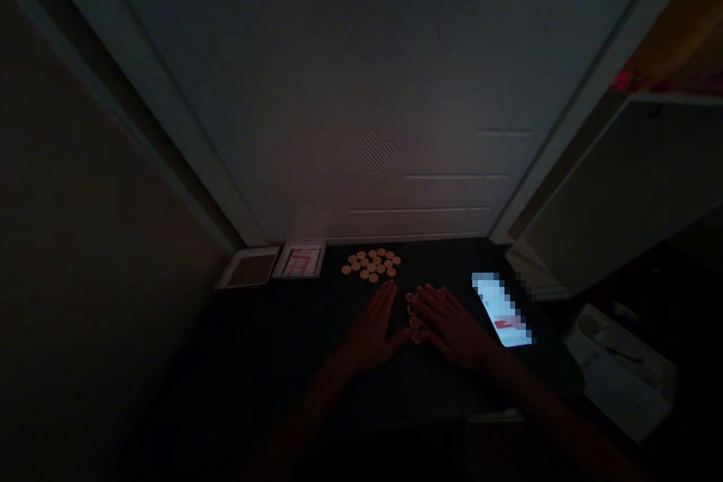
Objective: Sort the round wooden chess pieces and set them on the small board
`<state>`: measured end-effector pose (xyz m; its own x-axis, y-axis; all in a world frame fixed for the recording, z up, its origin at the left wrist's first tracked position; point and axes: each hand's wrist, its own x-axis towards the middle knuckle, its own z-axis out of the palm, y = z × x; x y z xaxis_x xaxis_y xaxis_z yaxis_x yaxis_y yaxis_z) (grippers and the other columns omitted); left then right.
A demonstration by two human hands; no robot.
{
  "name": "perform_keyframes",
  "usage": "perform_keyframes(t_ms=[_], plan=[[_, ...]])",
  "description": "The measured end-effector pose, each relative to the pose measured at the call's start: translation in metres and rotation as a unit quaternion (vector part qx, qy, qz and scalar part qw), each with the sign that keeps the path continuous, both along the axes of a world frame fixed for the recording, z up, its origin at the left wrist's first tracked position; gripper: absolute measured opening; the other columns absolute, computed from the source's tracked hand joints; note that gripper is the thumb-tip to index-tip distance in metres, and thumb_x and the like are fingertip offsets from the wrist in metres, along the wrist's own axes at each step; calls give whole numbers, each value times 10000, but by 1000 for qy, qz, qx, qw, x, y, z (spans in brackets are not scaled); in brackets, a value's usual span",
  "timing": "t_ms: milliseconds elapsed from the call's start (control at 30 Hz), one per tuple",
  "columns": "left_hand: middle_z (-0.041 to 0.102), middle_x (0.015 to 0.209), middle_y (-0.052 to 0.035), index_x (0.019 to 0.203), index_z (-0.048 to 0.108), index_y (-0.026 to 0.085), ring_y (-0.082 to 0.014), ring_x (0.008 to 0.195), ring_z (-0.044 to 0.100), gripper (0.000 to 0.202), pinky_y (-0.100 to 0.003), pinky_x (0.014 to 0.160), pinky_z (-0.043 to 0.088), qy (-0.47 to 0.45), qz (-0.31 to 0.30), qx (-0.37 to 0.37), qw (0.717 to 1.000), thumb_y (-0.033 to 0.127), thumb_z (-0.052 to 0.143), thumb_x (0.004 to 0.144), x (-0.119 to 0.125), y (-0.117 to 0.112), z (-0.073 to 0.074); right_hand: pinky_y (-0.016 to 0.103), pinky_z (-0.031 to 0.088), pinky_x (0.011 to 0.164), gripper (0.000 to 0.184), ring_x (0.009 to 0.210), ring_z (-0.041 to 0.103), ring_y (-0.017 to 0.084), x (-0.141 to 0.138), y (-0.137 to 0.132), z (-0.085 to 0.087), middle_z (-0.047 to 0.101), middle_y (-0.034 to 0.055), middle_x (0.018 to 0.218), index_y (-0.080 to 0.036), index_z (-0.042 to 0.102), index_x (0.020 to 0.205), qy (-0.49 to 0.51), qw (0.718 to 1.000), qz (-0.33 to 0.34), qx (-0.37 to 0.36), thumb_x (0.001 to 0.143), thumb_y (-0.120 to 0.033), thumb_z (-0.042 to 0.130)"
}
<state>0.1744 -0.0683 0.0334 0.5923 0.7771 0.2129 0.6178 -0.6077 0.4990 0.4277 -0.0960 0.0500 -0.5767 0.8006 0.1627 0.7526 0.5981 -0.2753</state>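
Dim light falls across a pale panel (316, 90) embossed with a heart (377, 151), which rises behind a dark table (423, 395). From the head camera, two bare hands work low over the tabletop. The left hand (370, 331) is open, fingers extended together and thumb apart, with nothing visibly in its hold; its thumb reaches toward a small group of discs (415, 322). The right hand (455, 327) is spread flat on the group's other side, its fingers partly covering it; whether anything is pinched beneath cannot be told. Farther back, near the panel, lies a loose cluster of round, tan discs (371, 267). To its left sit a white square piece with red markings (300, 261) and a pale-rimmed piece (248, 269); a lit phone (502, 309) lies to the right.

The discs look light, stiff and flat, likely to slide readily and unlikely to break; the rim, between thumb and fingertip, seems the best hold.

Shadow swallows the table's near edge and the forearms' lower ends. Markings on the discs are too small to read, the phone's screen is pixelated, and a pale box (626, 369) at lower right shows contents too dark to identify.
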Motion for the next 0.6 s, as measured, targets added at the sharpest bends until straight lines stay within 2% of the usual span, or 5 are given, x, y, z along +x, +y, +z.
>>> perform_keyframes(t_ms=[100, 200, 433, 600], plan=[[211, 1663, -139, 1594, 175, 180, -276, 1530, 206, 756, -475, 1236, 250, -10, 23, -4, 1000, 530, 469, 993, -24, -4, -1, 582, 154, 1228, 645, 1528, 193, 290, -5, 9, 5, 246, 44, 1649, -333, 292, 1567, -13, 999, 27, -19, 986, -482, 529], [233, 1661, -114, 1586, 213, 209, -261, 1525, 230, 691, -471, 1238, 258, -24, 16, -14, 999, 474, 473, 1003, -37, -9, 0, 581, 140, 1229, 655, 1524, 206, 293, -7, 18, 4, 236, 37, 1650, -350, 306, 1558, -13, 997, 57, -40, 971, -518, 544], [314, 1635, -89, 1571, 268, 242, -251, 1500, 301, 639, -468, 1223, 305, -65, 33, -32, 997, 411, 497, 998, -37, -12, 1, 546, 179, 1233, 638, 1513, 249, 272, -8, 21, -4, 272, 27, 1637, -342, 276, 1568, 10, 997, 59, -57, 990, -430, 533], [312, 1637, -77, 1568, 277, 245, -248, 1503, 294, 644, -463, 1228, 296, -57, 30, -33, 997, 422, 508, 994, -37, -13, 0, 556, 171, 1232, 646, 1517, 235, 275, -8, 25, -6, 263, 39, 1639, -326, 257, 1575, -5, 997, 56, -61, 996, -453, 512]])
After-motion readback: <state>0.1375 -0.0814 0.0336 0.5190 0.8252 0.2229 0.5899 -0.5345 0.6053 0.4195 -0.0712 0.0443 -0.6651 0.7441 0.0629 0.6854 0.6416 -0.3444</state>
